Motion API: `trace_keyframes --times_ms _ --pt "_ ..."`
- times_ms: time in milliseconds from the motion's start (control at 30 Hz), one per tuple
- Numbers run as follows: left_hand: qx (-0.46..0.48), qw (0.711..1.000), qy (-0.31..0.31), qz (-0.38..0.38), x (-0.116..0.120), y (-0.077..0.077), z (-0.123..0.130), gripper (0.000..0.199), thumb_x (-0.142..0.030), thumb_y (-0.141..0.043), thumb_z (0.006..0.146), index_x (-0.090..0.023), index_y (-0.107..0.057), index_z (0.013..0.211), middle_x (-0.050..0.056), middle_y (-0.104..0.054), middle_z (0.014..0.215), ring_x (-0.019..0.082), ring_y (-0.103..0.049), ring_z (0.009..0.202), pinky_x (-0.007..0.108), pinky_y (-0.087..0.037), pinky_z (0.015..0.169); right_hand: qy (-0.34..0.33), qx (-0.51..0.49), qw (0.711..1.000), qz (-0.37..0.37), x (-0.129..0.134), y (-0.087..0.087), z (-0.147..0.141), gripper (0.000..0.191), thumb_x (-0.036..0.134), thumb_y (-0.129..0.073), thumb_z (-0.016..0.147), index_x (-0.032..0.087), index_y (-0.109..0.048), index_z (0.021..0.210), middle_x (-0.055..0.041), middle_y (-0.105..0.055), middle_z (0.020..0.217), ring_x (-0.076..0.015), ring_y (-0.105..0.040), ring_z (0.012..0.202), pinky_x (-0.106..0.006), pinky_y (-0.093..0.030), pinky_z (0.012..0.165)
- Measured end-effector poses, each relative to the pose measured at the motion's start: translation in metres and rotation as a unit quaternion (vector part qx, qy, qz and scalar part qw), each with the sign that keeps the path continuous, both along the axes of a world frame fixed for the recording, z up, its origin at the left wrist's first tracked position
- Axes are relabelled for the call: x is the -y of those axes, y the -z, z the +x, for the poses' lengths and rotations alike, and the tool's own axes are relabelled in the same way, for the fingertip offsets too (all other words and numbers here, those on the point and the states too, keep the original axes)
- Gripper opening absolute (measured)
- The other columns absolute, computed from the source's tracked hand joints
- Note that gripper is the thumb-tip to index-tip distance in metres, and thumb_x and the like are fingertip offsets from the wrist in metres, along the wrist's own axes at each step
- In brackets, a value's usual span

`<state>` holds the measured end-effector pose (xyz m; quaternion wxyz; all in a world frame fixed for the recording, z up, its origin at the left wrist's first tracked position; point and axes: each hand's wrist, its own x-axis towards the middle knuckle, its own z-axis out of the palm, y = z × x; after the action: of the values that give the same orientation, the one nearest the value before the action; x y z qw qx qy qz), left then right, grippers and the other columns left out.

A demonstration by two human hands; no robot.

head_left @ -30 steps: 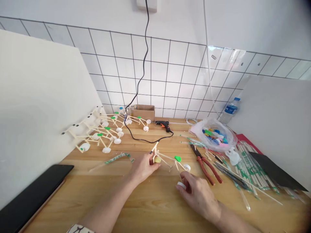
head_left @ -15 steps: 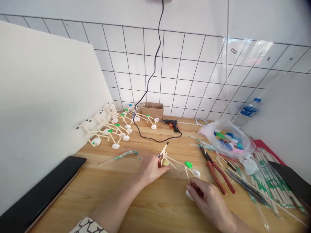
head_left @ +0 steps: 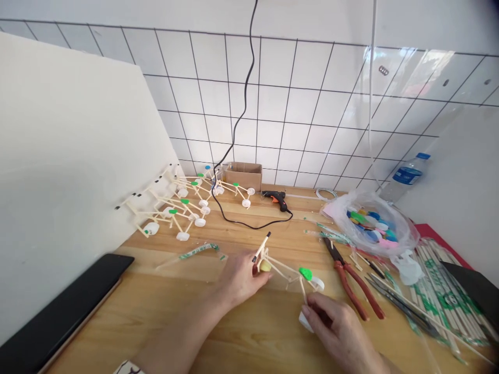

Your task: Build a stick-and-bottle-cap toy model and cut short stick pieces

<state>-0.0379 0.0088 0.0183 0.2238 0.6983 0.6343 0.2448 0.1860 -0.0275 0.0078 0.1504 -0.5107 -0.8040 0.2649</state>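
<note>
The left hand [head_left: 241, 278] grips one end of a stick frame [head_left: 283, 269] lying crosswise; the right hand [head_left: 339, 327] pinches its white bottle cap [head_left: 306, 322].

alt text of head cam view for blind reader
Left hand and right hand hold a stick model with white and green bottle caps at a wooden workbench. Similar models lie far left; red-handled pliers and a bag of caps lie right.
</note>
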Motion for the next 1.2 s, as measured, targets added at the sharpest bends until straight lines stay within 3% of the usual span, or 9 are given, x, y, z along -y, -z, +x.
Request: trace_keyframes --times_ms 167,500,933,1067,1200 --pt "0.024 1.0 -0.007 0.014 0.003 -0.006 0.003 0.017 -0.029 -0.064 0.064 -0.021 -0.064 0.079 -0.001 -0.063 0.066 0.015 -0.056 0.06 0.024 -0.04 0.058 0.0 -0.007 1.0 -0.013 -0.002 0.002 0.003 0.032 0.039 -0.036 0.088 0.019 -0.047 0.065 0.001 -0.052 0.058 -0.0115 -0.047 0.054 -0.021 -0.034 0.051" --pt "0.001 1.0 -0.012 0.015 0.001 0.006 0.004 0.016 -0.031 -0.066 0.063 -0.019 -0.056 0.066 -0.002 -0.056 0.06 0.013 -0.052 0.057 0.023 -0.037 0.056 0.011 0.021 1.0 0.014 -0.007 0.005 0.009 0.03 0.034 -0.039 0.087 0.019 -0.048 0.062 0.0011 -0.051 0.056 -0.0113 -0.046 0.052 -0.021 -0.032 0.049" --pt "0.021 0.999 -0.011 0.027 0.0 0.006 0.002 0.024 -0.04 -0.066 0.065 -0.019 -0.057 0.072 -0.002 -0.056 0.06 0.015 -0.055 0.059 0.025 -0.038 0.056 0.034 0.021 0.994 0.099 -0.01 -0.015 0.002 0.027 0.024 -0.036 0.087 0.019 -0.05 0.064 -0.0014 -0.058 0.065 -0.0132 -0.053 0.061 -0.024 -0.034 0.057" --pt "0.063 0.997 -0.007 0.052 0.0 0.006 0.002 0.042 -0.04 -0.069 0.062 -0.019 -0.058 0.097 0.0 -0.06 0.07 0.017 -0.057 0.067 0.026 -0.043 0.062 0.034 0.042 0.99 0.127 -0.022 -0.031 0.007 0.03 0.027 -0.035 0.087 0.019 -0.049 0.061 -0.001 -0.057 0.061 -0.0127 -0.051 0.057 -0.023 -0.034 0.055" --pt "0.069 0.995 -0.01 0.071 0.0 0.009 0.001 0.067 -0.041 -0.069 0.062 -0.019 -0.047 0.12 0.001 -0.06 0.078 0.018 -0.057 0.073 0.028 -0.045 0.068 0.062 0.08 0.981 0.167 -0.063 -0.058 0.012 0.032 0.032 -0.038 0.085 0.02 -0.053 0.06 -0.0007 -0.056 0.058 -0.0129 -0.049 0.055 -0.023 -0.032 0.053"
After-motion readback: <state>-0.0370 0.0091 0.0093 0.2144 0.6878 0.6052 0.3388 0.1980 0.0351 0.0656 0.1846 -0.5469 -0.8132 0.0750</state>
